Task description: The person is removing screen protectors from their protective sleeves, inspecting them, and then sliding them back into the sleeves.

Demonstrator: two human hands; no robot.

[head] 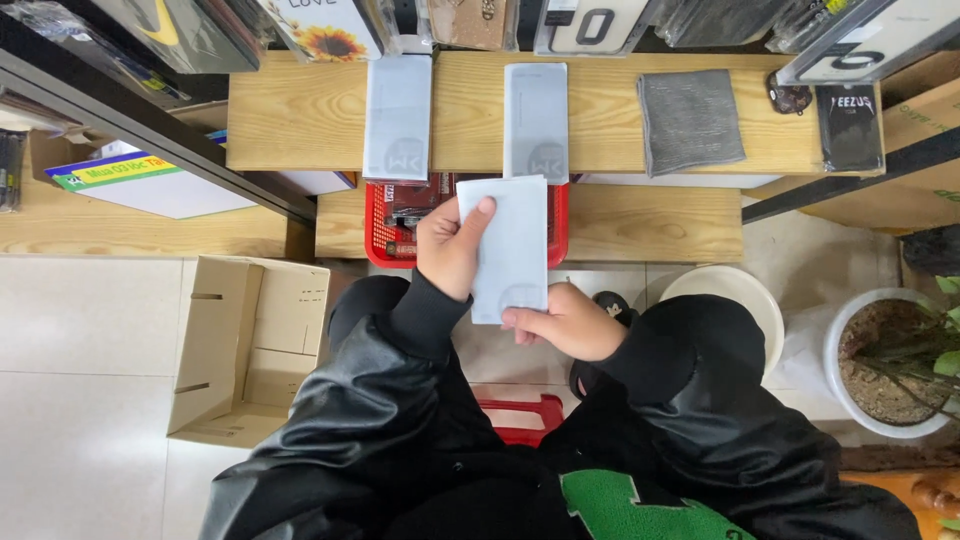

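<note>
I hold a pale grey-blue flat packet [512, 245] upright in front of me with both hands. My left hand [450, 245] grips its left edge, thumb on the front near the top. My right hand [565, 322] pinches its bottom right corner. Two similar pale packets lie on the wooden shelf ahead, one [398, 115] to the left and one [536, 120] to the right. A red plastic basket [378, 225] holding small items sits on the lower shelf, partly hidden behind the packet I hold.
A grey cloth [690, 120] and a black packet [850, 125] lie on the wooden shelf [300, 115] to the right. An open cardboard box [245, 345] stands on the floor at left. A white bucket [735, 295] and a potted plant [895, 365] are at right. A red stool [520, 412] is below me.
</note>
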